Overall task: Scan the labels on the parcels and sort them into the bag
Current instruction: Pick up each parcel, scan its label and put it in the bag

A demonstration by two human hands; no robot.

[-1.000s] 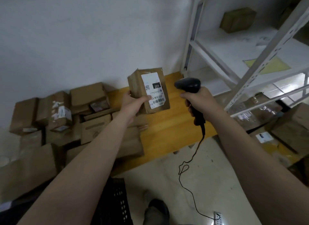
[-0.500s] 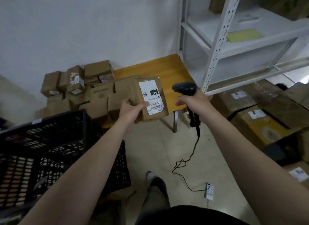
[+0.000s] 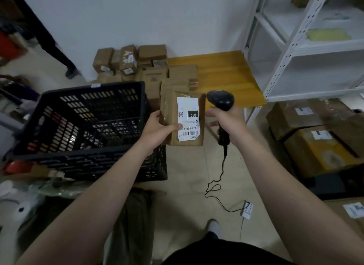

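**Parcel held up beside the scanner**

The left hand (image 3: 157, 129) grips a brown parcel (image 3: 171, 114) by its left edge, thumb lying across the front and touching the white label (image 3: 188, 109). The parcel is in the air over the floor, just right of a black crate (image 3: 94, 89) and left of the scanner (image 3: 220, 101). The label faces the camera, and its "032" reads upside down.

The right hand (image 3: 226, 119) is closed round the handle of the black scanner. The scanner's head sits just beside the parcel's far right corner. Its cable (image 3: 214, 185) hangs down and trails over the floor to a small white block.

Beyond the parcel, a pile (image 3: 137, 61) of brown parcels lies against the wall, partly on the left end of a low yellow bench (image 3: 222, 73). A white rack (image 3: 295, 47) stands at the right, with big taped boxes (image 3: 315, 142) on the floor below it.
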